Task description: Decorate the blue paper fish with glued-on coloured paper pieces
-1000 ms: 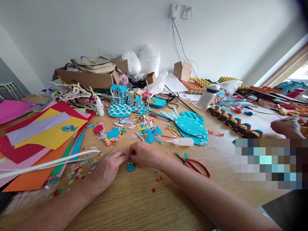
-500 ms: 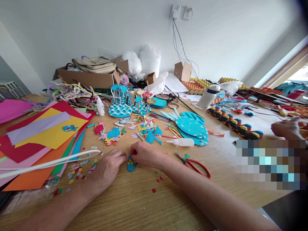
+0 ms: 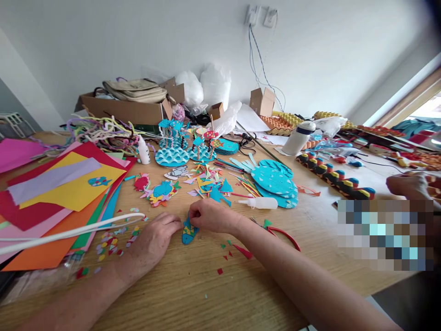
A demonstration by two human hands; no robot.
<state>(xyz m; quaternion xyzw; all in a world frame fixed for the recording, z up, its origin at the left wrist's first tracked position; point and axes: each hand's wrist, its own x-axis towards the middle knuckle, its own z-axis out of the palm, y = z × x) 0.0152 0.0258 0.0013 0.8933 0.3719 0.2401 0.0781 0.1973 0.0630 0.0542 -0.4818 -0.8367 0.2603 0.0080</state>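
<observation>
We kept the paper fish (image 3: 189, 231) flat on the desk (image 3: 193, 285). Our left hand (image 3: 155, 239) steadied its edge with fingertips, gripping nothing; our right hand (image 3: 210, 215) pinched its top, pressing scales down. Scissors (image 3: 280, 232) lay nearby.

Bright, even daylight comes from the window (image 3: 425, 108) at the right edge. Shadows on the table (image 3: 193, 294) are soft. Wide-angle bending warps the edges; the corners darken.

Craft rm: coloured paper sheets (image 3: 65, 184), scissors (image 3: 282, 234), glue bottle (image 3: 260, 202) on table (image 3: 206, 294).
</observation>
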